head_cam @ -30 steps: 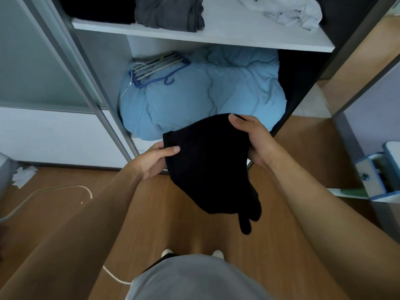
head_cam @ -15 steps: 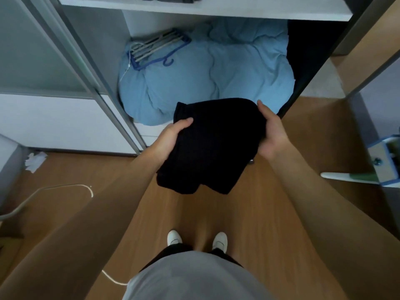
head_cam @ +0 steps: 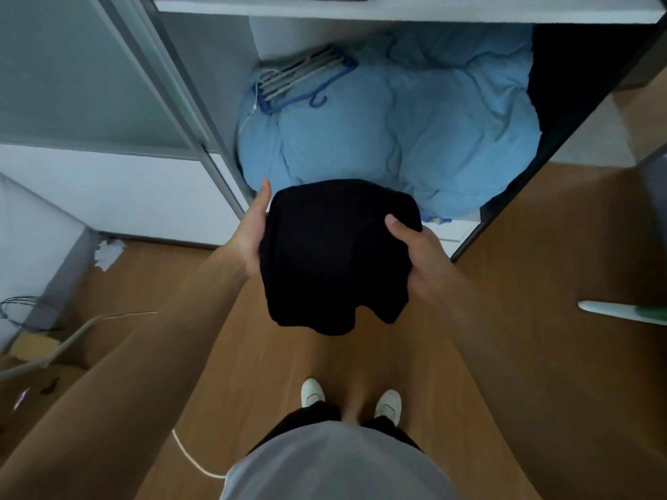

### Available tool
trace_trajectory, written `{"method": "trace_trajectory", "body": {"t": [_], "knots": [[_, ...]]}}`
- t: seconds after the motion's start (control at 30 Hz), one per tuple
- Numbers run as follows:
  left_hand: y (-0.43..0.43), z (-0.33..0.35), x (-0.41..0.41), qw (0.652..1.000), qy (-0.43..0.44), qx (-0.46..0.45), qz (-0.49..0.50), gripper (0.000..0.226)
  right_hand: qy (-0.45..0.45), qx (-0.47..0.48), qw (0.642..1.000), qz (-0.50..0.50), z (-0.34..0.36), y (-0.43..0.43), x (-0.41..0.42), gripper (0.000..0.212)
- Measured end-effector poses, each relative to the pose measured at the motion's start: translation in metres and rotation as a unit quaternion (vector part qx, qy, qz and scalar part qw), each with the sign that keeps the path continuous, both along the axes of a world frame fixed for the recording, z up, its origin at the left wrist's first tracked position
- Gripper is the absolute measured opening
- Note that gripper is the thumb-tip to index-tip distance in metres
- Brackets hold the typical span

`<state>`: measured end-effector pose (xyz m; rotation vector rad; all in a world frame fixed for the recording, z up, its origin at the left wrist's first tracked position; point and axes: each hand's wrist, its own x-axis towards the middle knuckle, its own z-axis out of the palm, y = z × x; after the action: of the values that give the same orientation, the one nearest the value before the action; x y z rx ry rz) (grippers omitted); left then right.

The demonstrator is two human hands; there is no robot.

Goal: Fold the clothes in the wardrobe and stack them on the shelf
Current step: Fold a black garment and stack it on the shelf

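both bare arms reach forward and converge. left hand [head_cam: 252,236] lies against the left edge of the black garment [head_cam: 335,254], thumb straight (fingers hidden beneath). right hand [head_cam: 415,258] pinches its right edge, thumb pressed on top.

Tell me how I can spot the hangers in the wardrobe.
Look under the white shelf, where a big puffy blue quilt fills the wardrobe. The hangers lie on its back left part, near the wall. They are the only stiff thing there: pale bars bundled together with a dark blue hook.
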<state>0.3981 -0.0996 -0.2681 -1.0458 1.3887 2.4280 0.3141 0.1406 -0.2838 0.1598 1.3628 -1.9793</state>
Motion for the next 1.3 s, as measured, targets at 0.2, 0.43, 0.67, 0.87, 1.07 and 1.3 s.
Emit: {"method": "trace_trajectory", "body": {"t": [0.2,0.43,0.67,0.87,1.07,1.3], "knots": [[-0.019,-0.039,0.031,0.995,0.007,-0.043,-0.09,0.086,0.011,0.105,0.994,-0.005,0.013,-0.019,-0.008,0.018],[-0.041,-0.045,0.022,0.957,0.084,-0.261,-0.095,0.033,0.183,0.416,0.889,0.061,0.008,-0.032,-0.019,0.037],[-0.097,0.0,0.006,0.905,0.045,-0.329,-0.266,0.086,0.286,0.346,0.862,0.233,0.047,-0.064,-0.03,0.059],[-0.142,0.054,-0.031,0.773,0.011,-0.525,-0.356,0.091,0.45,0.494,0.699,0.254,0.055,-0.095,-0.043,0.043],[-0.163,0.091,-0.059,0.608,0.021,-0.73,-0.313,0.024,0.542,0.502,0.672,0.054,0.084,-0.121,-0.06,0.016],[-0.179,0.144,-0.095,0.598,0.062,-0.772,-0.205,0.023,0.401,0.179,0.896,-0.071,0.146,-0.148,-0.091,0.017]]}}
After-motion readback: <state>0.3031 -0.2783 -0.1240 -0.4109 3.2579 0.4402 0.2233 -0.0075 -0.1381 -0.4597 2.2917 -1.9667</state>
